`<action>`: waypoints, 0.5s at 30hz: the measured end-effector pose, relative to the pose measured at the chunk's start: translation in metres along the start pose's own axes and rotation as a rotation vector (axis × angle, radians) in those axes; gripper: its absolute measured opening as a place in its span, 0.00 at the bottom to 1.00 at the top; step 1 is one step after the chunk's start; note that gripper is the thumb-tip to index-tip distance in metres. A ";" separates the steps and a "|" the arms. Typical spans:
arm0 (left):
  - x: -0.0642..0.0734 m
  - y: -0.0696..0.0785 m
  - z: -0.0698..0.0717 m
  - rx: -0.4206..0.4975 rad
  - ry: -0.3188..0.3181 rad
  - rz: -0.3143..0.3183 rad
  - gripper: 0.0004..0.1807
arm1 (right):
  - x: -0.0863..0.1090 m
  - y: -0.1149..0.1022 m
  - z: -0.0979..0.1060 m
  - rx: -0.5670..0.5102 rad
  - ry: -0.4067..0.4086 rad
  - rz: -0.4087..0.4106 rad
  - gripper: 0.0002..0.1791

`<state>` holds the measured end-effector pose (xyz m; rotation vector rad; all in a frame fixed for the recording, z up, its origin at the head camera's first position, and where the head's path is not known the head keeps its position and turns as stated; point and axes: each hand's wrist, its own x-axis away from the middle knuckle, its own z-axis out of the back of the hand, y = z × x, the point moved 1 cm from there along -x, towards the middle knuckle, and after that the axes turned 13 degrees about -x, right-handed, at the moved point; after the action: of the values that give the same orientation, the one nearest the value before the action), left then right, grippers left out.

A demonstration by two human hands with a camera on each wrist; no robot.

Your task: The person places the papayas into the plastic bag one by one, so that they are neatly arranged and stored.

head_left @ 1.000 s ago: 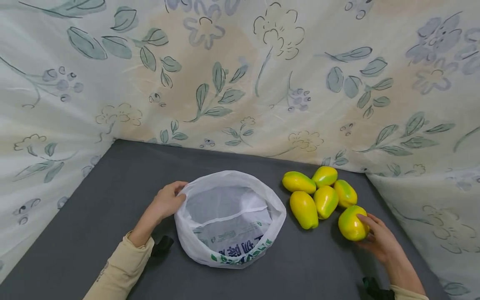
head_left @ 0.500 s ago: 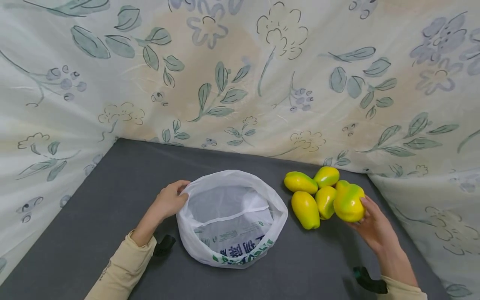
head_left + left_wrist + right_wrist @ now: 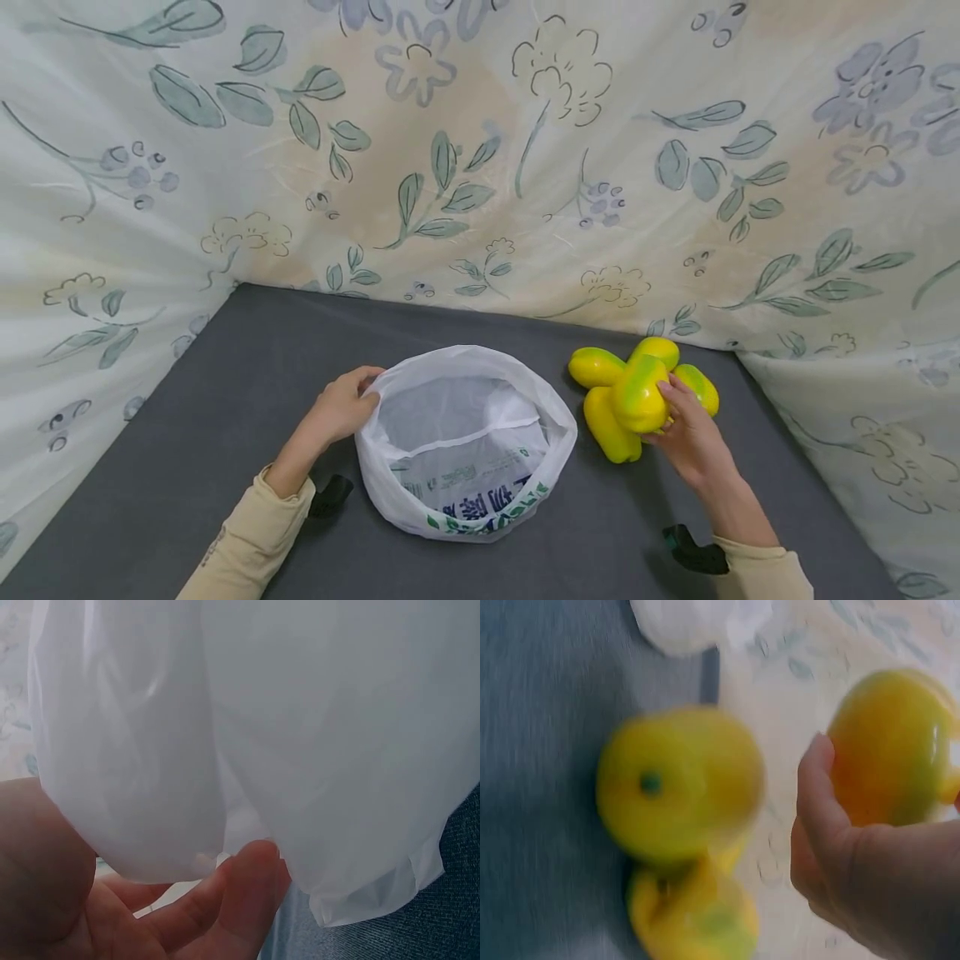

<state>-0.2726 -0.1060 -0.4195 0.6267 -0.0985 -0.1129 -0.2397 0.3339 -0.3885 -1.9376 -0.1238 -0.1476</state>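
A white plastic bag (image 3: 390, 496) stands open on the dark grey cloth, its mouth facing up and printed lettering showing inside. At its left rim my left hand (image 3: 337, 408) pinches the edge; the left wrist view has the thumb and fingers (image 3: 251, 877) on the thin plastic. My right hand (image 3: 693, 437) holds a yellow-green mango (image 3: 639, 398) above the other mangoes, gripping it from the right side. Several mangoes lie below and around it, including one (image 3: 611, 429) at the front left and one (image 3: 699, 387) behind the hand. The held mango hides part of the group.
A floral curtain (image 3: 450, 167) closes off the back and both sides. Dark grey cloth (image 3: 187, 450) covers the tabletop. A black wrist strap piece (image 3: 693, 550) hangs by the right sleeve, and a similar one (image 3: 330, 497) by the left.
My right hand has lifted the nearest mango off the cloth and carried it left, over the other mangoes. My left hand stays on the bag rim.
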 end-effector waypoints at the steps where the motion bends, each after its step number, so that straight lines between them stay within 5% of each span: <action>1: 0.000 0.000 0.000 -0.001 0.001 -0.003 0.23 | -0.001 0.001 -0.007 -0.014 0.010 -0.006 0.37; 15: 0.003 0.000 -0.001 -0.019 0.005 -0.042 0.22 | -0.010 0.021 -0.064 -0.127 0.025 -0.045 0.39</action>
<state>-0.2699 -0.1056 -0.4201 0.6104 -0.0791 -0.1528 -0.2495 0.2668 -0.3864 -2.0598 -0.1449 -0.2144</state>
